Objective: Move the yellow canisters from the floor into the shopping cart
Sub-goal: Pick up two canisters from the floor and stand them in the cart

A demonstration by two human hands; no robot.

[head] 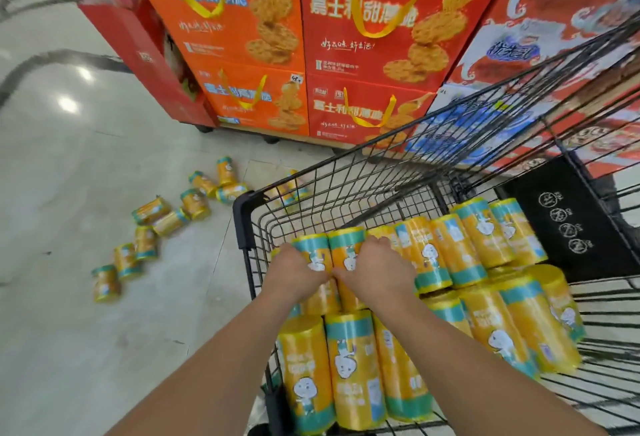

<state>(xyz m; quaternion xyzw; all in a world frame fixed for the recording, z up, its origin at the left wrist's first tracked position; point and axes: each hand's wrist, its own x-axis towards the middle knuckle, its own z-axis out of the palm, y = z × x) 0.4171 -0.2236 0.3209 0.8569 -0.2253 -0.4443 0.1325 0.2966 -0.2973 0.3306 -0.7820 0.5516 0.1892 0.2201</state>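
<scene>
Yellow canisters (pixel 478 231): over a dozen lie in our shopping cart (pixel 242 214). Left grip (pixel 294 273) and right grip (pixel 375 273) each clasp one more inside it. We judge roughly half done; about a dozen remain on the floor (pixel 69 158).

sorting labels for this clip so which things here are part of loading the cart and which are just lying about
Part of the job:
canisters on the floor, not yet picked up
canisters in the cart
shopping cart
left hand and right hand, each gripping a canister in the cart

Just there:
orange boxes
red stand
</scene>
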